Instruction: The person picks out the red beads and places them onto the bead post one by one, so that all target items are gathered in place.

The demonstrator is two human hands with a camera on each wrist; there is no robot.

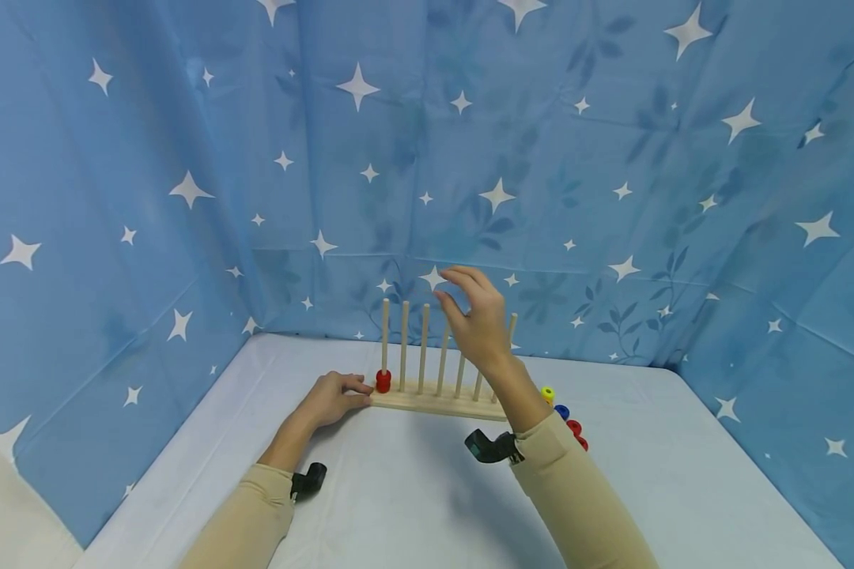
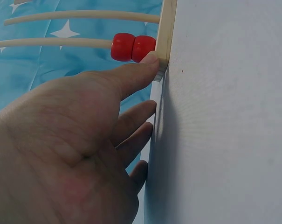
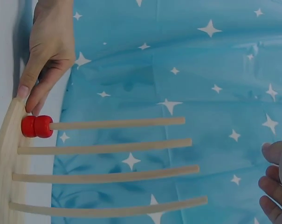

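My left hand (image 1: 333,399) pinches base (image 1: 434,403) beside red beads (image 1: 383,382); my right hand (image 1: 478,320), fingers parted, empty, above pegs (image 1: 424,340)

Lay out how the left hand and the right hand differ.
The left hand is low, near the tabletop; the right hand is raised above it. The left hand touches the end of the wooden base; the right hand holds nothing, its thumb and fingers apart. Both come out of beige sleeves and have a black device at the wrist.
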